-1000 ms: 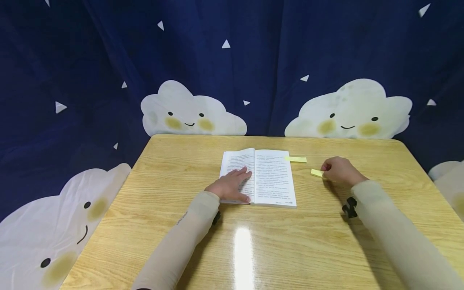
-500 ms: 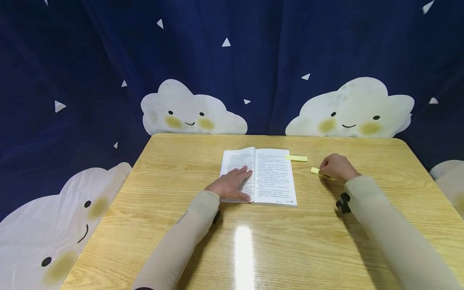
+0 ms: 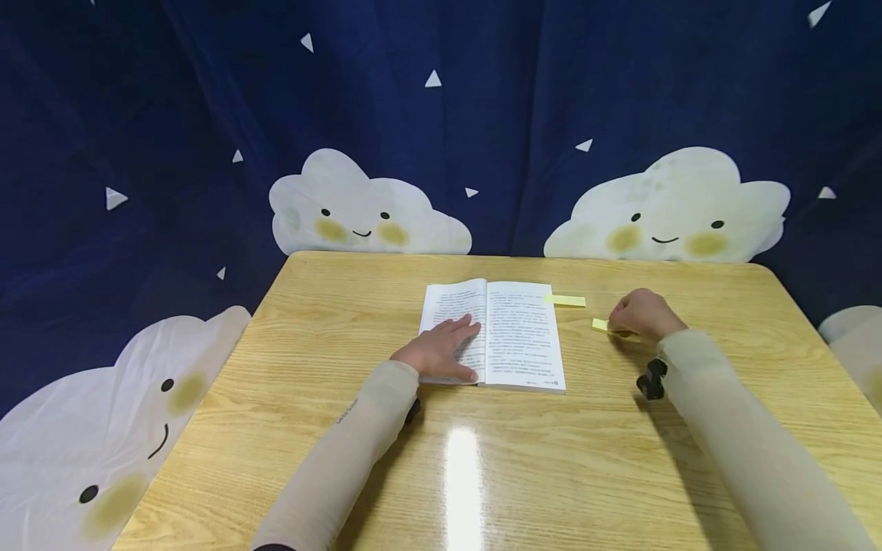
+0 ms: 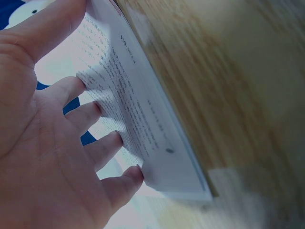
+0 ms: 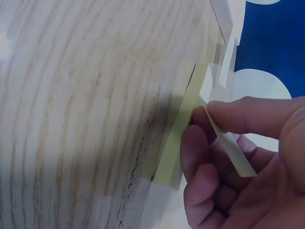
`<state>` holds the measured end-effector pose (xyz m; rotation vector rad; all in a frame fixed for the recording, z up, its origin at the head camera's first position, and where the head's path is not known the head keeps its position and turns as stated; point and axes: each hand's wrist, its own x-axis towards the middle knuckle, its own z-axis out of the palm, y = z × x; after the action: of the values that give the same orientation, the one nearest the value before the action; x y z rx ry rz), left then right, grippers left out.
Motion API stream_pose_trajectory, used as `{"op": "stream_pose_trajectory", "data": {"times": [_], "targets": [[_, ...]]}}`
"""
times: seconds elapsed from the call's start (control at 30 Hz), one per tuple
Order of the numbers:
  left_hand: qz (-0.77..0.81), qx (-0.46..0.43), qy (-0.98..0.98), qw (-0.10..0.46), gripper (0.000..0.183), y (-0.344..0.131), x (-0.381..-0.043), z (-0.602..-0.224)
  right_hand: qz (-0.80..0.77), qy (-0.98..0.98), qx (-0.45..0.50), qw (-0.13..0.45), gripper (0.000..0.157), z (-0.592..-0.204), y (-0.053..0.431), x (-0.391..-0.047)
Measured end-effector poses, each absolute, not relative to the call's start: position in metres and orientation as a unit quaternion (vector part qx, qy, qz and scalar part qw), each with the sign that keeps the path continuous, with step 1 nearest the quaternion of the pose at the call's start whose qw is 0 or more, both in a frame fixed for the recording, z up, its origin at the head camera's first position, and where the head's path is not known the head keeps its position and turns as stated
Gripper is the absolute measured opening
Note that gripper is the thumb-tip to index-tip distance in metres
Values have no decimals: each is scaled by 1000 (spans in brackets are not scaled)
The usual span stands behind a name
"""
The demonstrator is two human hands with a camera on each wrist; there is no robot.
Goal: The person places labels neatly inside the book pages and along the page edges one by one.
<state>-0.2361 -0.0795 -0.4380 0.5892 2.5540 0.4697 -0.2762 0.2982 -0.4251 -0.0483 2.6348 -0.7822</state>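
Yellow paper lies right of centre in the head frame: a pad [image 3: 599, 325] on the table [image 3: 310, 474]. The right hand [image 3: 642, 315] has its grip pinched on a strip [image 5: 236, 157]; whether that is fully free, I cannot tell. Pulled sharply, it could tear or drag the pad. At centre, the left hand [image 3: 439, 352] rests, fingers spread, on the open book [image 3: 524, 337]; lifting could let pages flip.

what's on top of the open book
The left hand rests on the left page, hiding the print beneath, which can't be seen; a yellow strip overlaps the right page's outer edge.
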Motion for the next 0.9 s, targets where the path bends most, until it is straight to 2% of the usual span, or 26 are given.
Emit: {"op": "stream_pose_trajectory", "data": {"times": [0.33, 0.63, 0.9], "targets": [[164, 220, 933, 234, 95, -80, -237, -440, -308, 926, 3, 220, 34, -423, 300, -280], [168, 216, 932, 238, 95, -79, -237, -438, -266, 940, -7, 215, 28, -423, 301, -284], [168, 223, 931, 236, 96, -80, -239, -440, -261, 939, -9, 222, 32, -422, 302, -286]]}}
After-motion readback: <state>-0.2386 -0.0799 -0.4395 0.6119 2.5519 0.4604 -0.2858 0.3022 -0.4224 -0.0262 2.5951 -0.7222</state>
